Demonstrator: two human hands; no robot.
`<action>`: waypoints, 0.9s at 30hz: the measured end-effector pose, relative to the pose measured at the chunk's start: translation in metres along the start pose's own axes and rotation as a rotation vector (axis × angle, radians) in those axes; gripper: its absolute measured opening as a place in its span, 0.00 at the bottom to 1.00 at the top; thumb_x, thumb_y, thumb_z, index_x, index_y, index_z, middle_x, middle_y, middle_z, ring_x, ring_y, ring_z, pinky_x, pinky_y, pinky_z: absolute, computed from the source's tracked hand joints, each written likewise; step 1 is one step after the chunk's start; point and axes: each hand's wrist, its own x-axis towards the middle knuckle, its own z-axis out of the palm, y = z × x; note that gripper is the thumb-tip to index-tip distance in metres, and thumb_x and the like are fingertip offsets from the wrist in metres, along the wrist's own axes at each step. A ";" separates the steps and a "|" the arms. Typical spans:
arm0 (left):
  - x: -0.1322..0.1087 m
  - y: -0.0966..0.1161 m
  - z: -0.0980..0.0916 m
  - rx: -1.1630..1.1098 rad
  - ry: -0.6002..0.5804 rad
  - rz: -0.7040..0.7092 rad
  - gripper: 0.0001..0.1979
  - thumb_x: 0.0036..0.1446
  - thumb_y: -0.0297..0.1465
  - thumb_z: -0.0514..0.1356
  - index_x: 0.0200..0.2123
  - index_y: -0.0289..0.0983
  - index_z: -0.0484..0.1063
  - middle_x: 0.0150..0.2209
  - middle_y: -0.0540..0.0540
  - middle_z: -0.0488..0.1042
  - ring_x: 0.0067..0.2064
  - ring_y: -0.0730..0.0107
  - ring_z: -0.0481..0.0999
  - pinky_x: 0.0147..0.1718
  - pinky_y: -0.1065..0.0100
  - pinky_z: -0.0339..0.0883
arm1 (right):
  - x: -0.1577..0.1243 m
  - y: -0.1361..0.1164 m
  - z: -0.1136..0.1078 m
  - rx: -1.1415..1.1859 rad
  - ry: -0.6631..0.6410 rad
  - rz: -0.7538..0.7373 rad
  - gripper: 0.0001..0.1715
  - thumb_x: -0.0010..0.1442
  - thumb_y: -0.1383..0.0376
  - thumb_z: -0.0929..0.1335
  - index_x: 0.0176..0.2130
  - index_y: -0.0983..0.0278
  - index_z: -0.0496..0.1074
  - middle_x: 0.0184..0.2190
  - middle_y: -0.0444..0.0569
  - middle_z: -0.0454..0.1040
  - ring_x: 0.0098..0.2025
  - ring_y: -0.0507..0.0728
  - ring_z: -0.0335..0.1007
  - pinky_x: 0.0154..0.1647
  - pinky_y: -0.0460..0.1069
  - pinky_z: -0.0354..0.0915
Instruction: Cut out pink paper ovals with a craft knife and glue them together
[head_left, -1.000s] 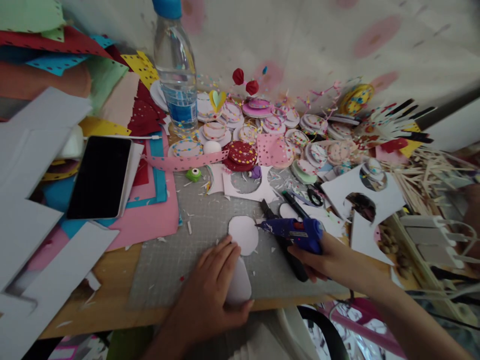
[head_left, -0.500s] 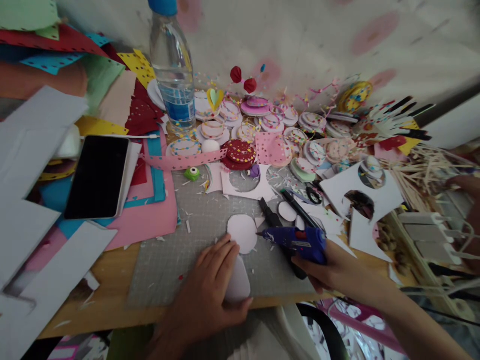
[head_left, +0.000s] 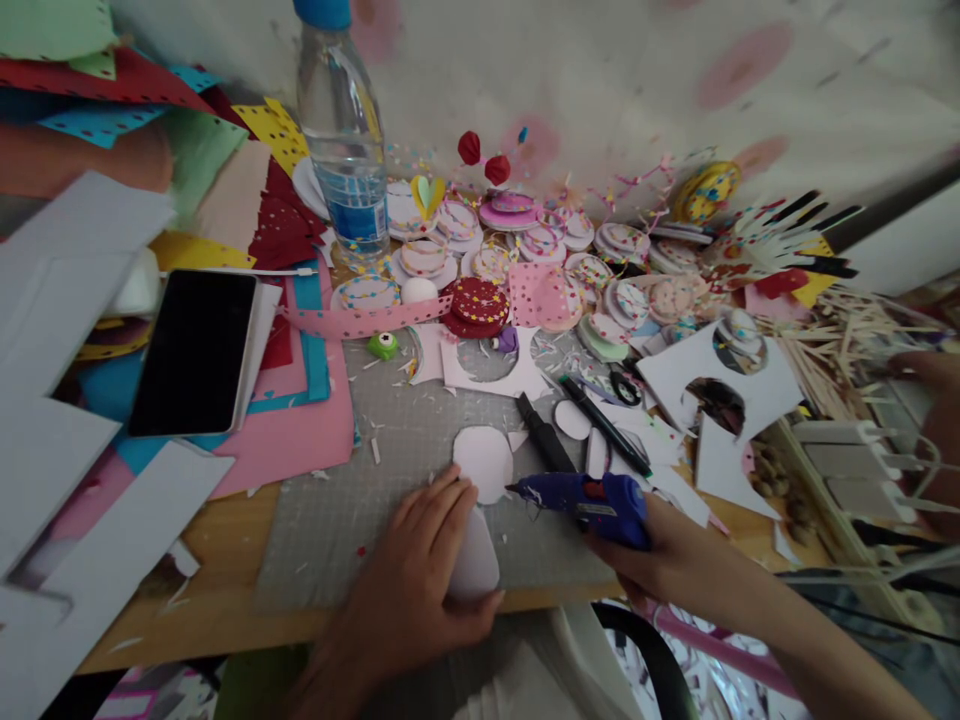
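Since only the head view is on hand, everything below is from that.

Progress: looks early on this one. Upper white piece and lower white piece are already cut to rounded outlines, lying near the front edge of the cutting mat. Both plain; their edges meet or overlap, can't tell which. No glue visible on either. Decorated discs crowd the back of the table; if those are the pattern, joining and trim are left here. White offcut sheet with a round hole lies behind, black cutter beside the work.

Grip: right hand is wrapped around the handle of the blue glue gun, fingers closed. Nozzle tip sits right at the upper piece's right edge; contact unclear. Trigger squeeze: can't tell. Left hand lies flat, fingers together, thumb apart, fingertips at the upper piece's edge, lower piece partly under the hand. Steadying, I'd say, not clamped.
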 end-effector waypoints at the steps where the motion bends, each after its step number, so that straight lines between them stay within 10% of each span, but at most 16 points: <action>1: 0.000 0.000 0.000 -0.006 0.000 -0.002 0.39 0.48 0.32 0.62 0.62 0.28 0.53 0.58 0.28 0.67 0.62 0.43 0.63 0.56 0.46 0.62 | 0.000 0.001 0.001 0.005 -0.012 -0.018 0.10 0.59 0.57 0.65 0.33 0.61 0.64 0.15 0.40 0.70 0.20 0.54 0.69 0.23 0.46 0.62; 11: -0.001 -0.002 0.001 -0.075 -0.019 -0.037 0.41 0.49 0.32 0.62 0.63 0.31 0.49 0.60 0.28 0.63 0.63 0.42 0.61 0.57 0.42 0.61 | 0.002 -0.007 0.006 -0.001 -0.060 -0.032 0.09 0.59 0.58 0.66 0.35 0.61 0.66 0.15 0.39 0.70 0.19 0.53 0.68 0.21 0.45 0.62; 18: -0.012 -0.007 -0.009 -0.615 0.050 -0.246 0.33 0.58 0.33 0.55 0.65 0.39 0.46 0.64 0.33 0.55 0.65 0.45 0.56 0.61 0.40 0.53 | 0.004 -0.015 0.007 -0.023 -0.098 -0.050 0.07 0.60 0.60 0.65 0.36 0.61 0.66 0.16 0.39 0.69 0.20 0.52 0.68 0.22 0.44 0.62; 27: -0.007 -0.016 -0.003 -1.190 0.433 -0.450 0.29 0.59 0.55 0.49 0.55 0.43 0.64 0.57 0.41 0.68 0.58 0.46 0.70 0.56 0.46 0.64 | 0.009 -0.037 0.006 -0.042 -0.129 -0.059 0.07 0.59 0.61 0.66 0.36 0.62 0.68 0.15 0.39 0.68 0.20 0.52 0.66 0.23 0.45 0.60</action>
